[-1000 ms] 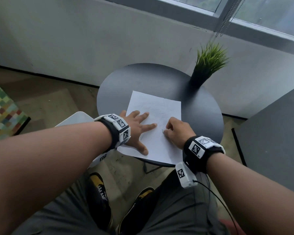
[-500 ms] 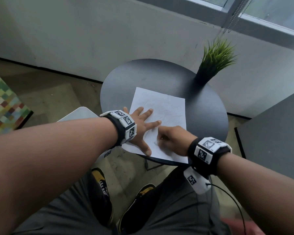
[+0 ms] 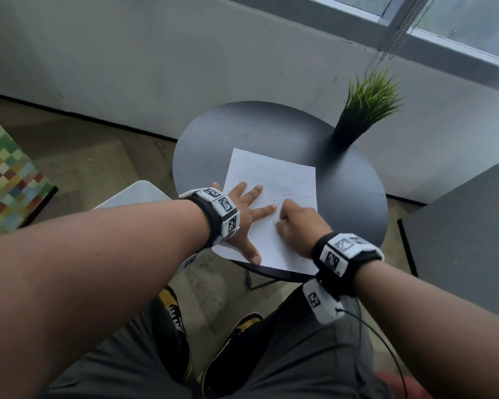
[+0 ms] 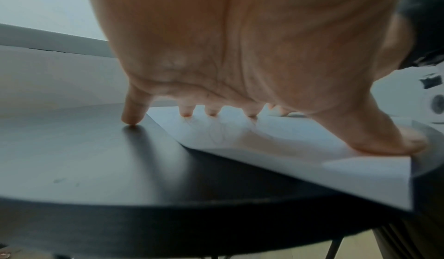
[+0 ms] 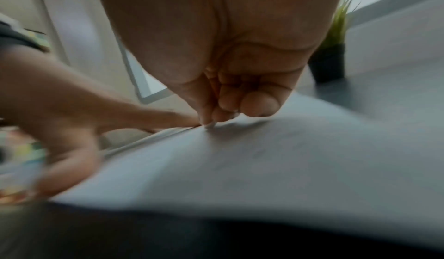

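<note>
The head view looks steeply down and forward from above the lap, with the round table (image 3: 242, 133) at twelve o'clock and the plant (image 3: 369, 102) at two o'clock. The left wrist view sits close under the left hand (image 4: 240, 44), near table height, facing forward. The right wrist view, blurred, sits likewise under the right hand (image 5: 216, 35), with the plant at two o'clock. All three share the paper (image 3: 285, 180).

Quick count here: one sheet of paper (image 3: 280, 180), one round black table (image 3: 242, 139), one potted grass plant (image 3: 363, 110), two hands (left hand (image 3: 242, 217), right hand (image 3: 300, 228)), two wrist bands (image 3: 221, 213), two shoes (image 3: 175, 315).
</note>
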Available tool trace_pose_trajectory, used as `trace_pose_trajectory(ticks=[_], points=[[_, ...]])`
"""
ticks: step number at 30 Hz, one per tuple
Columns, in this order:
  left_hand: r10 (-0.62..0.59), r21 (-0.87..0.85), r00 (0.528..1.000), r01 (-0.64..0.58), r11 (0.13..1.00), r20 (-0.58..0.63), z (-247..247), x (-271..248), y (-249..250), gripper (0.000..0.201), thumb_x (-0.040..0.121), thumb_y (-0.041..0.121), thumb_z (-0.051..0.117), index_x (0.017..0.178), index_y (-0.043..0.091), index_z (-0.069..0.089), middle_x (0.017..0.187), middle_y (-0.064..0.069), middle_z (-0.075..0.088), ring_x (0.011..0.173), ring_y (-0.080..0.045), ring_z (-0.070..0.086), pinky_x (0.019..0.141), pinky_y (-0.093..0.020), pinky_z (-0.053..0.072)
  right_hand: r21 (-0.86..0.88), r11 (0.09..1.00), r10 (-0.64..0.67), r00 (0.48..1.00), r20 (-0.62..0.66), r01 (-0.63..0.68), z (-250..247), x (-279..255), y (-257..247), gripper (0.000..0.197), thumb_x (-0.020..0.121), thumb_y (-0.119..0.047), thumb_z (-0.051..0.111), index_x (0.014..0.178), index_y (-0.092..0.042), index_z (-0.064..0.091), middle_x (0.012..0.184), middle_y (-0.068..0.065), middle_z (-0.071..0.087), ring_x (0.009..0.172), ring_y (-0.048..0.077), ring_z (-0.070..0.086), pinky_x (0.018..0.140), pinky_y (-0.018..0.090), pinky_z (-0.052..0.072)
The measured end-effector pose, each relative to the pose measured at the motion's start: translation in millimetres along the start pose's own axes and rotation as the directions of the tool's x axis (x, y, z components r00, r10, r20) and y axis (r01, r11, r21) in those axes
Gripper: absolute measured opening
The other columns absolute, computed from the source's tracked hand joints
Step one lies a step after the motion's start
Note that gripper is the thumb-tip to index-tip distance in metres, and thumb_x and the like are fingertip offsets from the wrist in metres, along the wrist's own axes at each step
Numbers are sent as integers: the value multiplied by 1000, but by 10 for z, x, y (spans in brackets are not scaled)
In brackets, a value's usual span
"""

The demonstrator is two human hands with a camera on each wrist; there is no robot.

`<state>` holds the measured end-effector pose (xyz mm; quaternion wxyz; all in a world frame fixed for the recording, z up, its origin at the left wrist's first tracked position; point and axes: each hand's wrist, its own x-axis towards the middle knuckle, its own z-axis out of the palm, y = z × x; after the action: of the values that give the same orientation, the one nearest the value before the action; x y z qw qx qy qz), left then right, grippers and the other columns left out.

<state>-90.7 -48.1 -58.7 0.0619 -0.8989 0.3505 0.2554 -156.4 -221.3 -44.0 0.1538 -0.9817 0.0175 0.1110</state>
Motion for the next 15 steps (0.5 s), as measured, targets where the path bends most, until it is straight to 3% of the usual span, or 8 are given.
trace_pose_trajectory(ticks=[3,4,8,10,12,13,15], points=[[7,-11,1000,-7,1000,-7,18,2,-21,133,51,99,59,151,57,-17,165,4,-32,154,-33,-22,111,-81,2,15,968,-250,960,128,250,137,-155,-220,17,95,-27,49,107,-16,54,103,13,65,90,32,59,74,34,46],[8,-11,1000,-8,1000,-8,16,0,-17,133,51,99,59,152,56,-17,165,4,-31,154,-32,-22,111,-81,3,9,969,-244,961,130,245,85,-106,-204,16,94,-26,50,105,-16,55,102,11,65,90,31,59,74,33,46],[-1,7,1000,1,1000,0,5,-5,0,131,54,98,58,151,55,-18,165,4,-32,154,-32,-22,112,-79,3,-11,998,57,998,-30,-57,-71,156,36,14,90,-31,52,97,-18,52,97,9,64,88,30,58,75,34,48],[2,-5,1000,-2,1000,-5,13,-4,-12,132,54,98,60,152,56,-17,165,4,-32,153,-32,-23,112,-80,2,-25,998,-64,998,12,64,-5,61,-83,14,92,-27,51,101,-16,54,98,9,65,89,31,58,71,31,43],[7,-11,1000,-7,1000,3,12,-19,-17,132,54,97,61,152,55,-18,164,4,-33,153,-33,-24,111,-81,1,5,961,-273,949,156,276,67,-102,-234,13,93,-23,53,102,-14,57,99,8,66,90,29,59,69,29,38],[8,-14,1000,-8,1000,6,9,-18,-13,132,54,97,61,152,55,-18,164,4,-34,153,-33,-24,111,-81,1,8,951,-305,930,203,310,52,-118,-250,13,93,-22,54,102,-13,58,99,8,66,90,29,59,69,30,39],[10,-17,1000,-10,1000,-1,8,-12,-7,131,54,97,61,151,57,-18,165,4,-33,153,-32,-24,112,-79,2,-14,978,-204,967,154,209,-18,5,-172,15,92,-24,53,104,-15,57,102,9,65,92,30,59,74,32,44]])
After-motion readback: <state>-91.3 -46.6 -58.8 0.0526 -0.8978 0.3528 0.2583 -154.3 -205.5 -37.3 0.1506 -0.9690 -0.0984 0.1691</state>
